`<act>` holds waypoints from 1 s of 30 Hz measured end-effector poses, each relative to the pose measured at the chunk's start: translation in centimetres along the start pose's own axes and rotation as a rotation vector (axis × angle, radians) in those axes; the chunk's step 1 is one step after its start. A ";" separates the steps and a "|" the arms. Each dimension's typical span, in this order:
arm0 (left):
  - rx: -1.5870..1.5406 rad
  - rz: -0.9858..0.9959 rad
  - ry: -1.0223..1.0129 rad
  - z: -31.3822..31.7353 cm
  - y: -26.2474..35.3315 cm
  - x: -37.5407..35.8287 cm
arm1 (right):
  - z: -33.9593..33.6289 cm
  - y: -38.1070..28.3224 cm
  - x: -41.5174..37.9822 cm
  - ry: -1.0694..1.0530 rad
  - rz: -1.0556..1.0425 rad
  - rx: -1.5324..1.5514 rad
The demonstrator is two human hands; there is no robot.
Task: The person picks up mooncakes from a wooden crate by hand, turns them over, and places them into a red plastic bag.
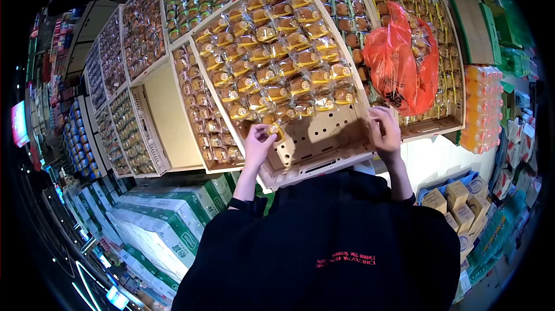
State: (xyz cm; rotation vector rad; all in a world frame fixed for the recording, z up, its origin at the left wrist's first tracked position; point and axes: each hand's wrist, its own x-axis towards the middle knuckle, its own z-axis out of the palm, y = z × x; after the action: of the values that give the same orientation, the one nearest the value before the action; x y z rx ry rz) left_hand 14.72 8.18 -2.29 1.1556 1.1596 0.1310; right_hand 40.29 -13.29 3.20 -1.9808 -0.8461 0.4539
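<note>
A tilted plastic crate [324, 167] rests in front of me, filled in its upper part with rows of individually wrapped pastries [277, 59] with yellow bands. Its lower part shows a bare perforated floor. At the lower left of those rows, my left hand [260, 144] is closed on one wrapped pastry [274, 131], pinched between thumb and fingers. My right hand [386, 131] lies at the crate's right rim, its bent fingers gripping the edge. Beyond that hand, a crumpled red plastic bag [402, 68] lies on the neighbouring crate of pastries.
More pastry crates [139, 39] spread out to the left and behind, with one bare crate [167, 117] among them. White and green cartons [156, 224] are stacked at lower left. Orange bottles [483, 108] and a box of small brown cartons [462, 204] stand at right.
</note>
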 end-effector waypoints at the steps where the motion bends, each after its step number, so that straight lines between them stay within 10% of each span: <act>1: 0.247 0.100 0.071 -0.8 0.3 0.3 | -0.3 0.3 0.0 0.018 0.008 0.025; 9: 1.159 0.483 0.041 -0.7 2.3 2.6 | -1.4 1.6 -1.1 0.010 0.072 0.010; 30: 1.132 0.598 0.223 1.2 -2.3 2.0 | -14.8 29.6 19.1 0.889 0.392 -0.168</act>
State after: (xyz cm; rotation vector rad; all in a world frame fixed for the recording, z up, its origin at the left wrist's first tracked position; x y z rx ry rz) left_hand 15.57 7.61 -5.41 2.5335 1.0326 0.0487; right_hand 73.93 -18.98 -13.98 -2.1956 0.0681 -0.3037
